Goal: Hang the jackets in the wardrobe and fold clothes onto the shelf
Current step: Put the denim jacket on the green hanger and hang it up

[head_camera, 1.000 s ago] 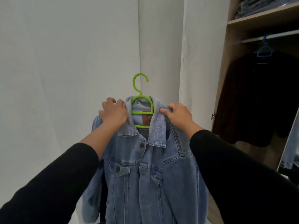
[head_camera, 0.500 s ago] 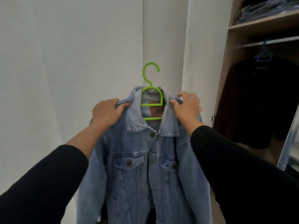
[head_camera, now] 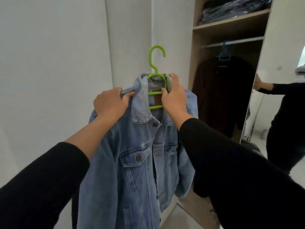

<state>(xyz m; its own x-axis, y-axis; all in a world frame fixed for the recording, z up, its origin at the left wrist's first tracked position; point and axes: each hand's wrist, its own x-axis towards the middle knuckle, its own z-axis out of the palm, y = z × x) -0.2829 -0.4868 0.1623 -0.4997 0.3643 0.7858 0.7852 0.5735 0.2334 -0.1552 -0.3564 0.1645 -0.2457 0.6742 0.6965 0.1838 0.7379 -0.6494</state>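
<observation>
Gripping the denim jacket (head_camera: 140, 146) collar: left hand (head_camera: 110, 103) at one shoulder, right hand (head_camera: 173, 96) around the green hanger (head_camera: 156, 76)

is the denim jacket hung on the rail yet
Not yet. The denim jacket sits on the green hanger, held up by both hands outside the wardrobe; its hook is free of the rail.

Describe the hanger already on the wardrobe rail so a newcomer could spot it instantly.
Inside the open wardrobe, under the shelf, runs a pale rail. The blue hanger hooks over it, carrying a dark coat; the only other hanger is green and hand-held.
</observation>
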